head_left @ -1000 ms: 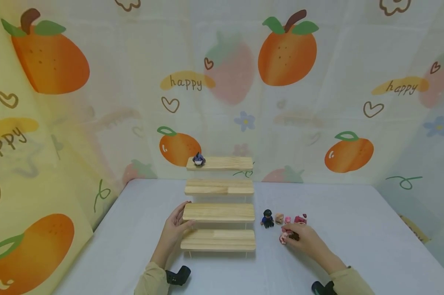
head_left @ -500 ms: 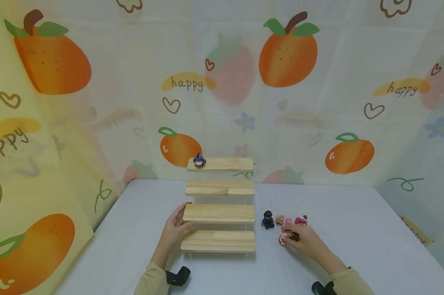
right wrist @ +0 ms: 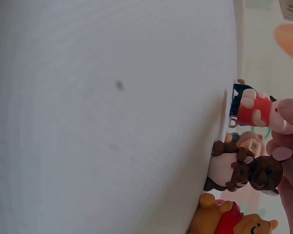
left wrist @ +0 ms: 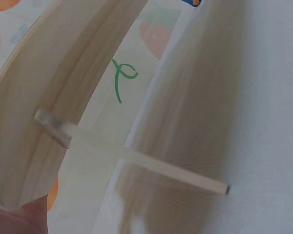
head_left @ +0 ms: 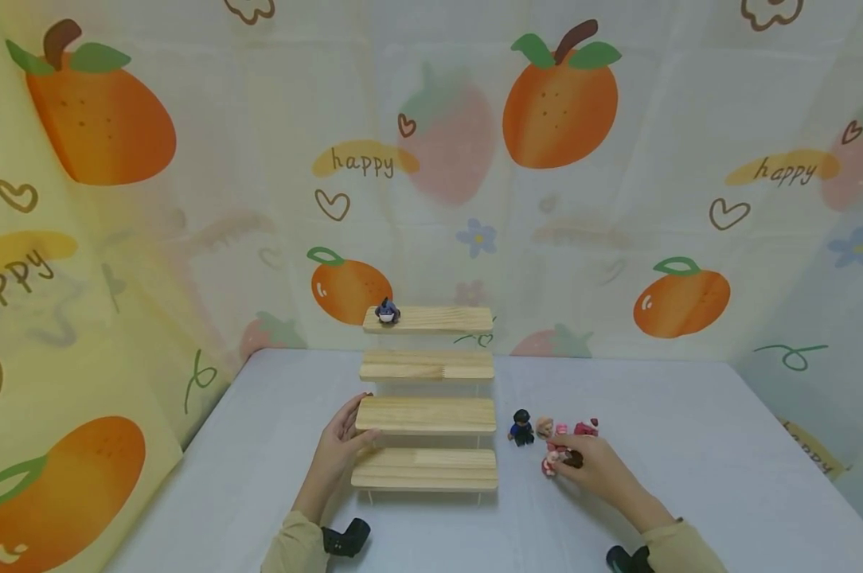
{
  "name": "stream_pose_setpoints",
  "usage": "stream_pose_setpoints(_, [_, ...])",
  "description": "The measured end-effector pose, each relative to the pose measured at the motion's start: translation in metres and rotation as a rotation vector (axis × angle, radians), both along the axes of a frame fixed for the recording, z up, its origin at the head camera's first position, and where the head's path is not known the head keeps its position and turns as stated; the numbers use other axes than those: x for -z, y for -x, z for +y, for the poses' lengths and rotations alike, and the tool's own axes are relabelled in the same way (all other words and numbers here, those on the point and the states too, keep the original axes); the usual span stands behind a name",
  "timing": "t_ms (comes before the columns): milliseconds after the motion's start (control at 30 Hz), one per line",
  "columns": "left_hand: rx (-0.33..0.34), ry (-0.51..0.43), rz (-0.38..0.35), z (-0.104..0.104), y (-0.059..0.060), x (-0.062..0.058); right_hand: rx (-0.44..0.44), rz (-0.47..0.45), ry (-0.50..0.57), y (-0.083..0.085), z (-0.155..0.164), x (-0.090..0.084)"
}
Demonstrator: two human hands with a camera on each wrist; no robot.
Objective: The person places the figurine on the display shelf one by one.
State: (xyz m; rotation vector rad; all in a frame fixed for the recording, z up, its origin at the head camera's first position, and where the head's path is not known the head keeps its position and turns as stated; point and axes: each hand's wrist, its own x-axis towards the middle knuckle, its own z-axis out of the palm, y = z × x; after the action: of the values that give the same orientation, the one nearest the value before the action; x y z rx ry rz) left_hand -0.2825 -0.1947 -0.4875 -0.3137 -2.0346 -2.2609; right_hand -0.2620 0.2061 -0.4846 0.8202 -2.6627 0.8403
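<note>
Pinching a small brown figurine (head_left: pixel 572 459) between its fingertips, the person's right hand (head_left: pixel 591 468) is resting low on the pale tabletop (head_left: pixel 689 446), just right of a wooden stepped stand (head_left: pixel 426 414). The right wrist view is showing the brown figure against the fingers (right wrist: pixel 288 161), beside a red-and-white one (right wrist: pixel 254 109) and a yellow bear (right wrist: pixel 234 222). The left hand (head_left: pixel 338 446) is lying with fingers straight against the stand's left end, holding nothing. A dark-clad figure (head_left: pixel 521 427) is standing just right of the stand, with pink figures (head_left: pixel 578 430), possibly three, clustered beyond it. A bluish figurine (head_left: pixel 386 311) is sitting on the top step.
</note>
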Motion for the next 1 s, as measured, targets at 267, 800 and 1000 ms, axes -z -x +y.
stream_pose_setpoints(267, [-0.009, 0.007, -0.015, 0.0007, 0.0, 0.0005, 0.003, 0.024, 0.012, -0.001, 0.0016, -0.001])
stream_pose_setpoints(800, [-0.035, 0.009, -0.026, 0.0012, 0.0009, 0.0014, -0.042, 0.141, 0.089, -0.0006, 0.0002, 0.0016])
stream_pose_setpoints(1000, [-0.027, 0.008, -0.02, 0.0012, 0.0003, 0.001, -0.027, 0.207, 0.114, 0.0007, -0.0001, 0.0028])
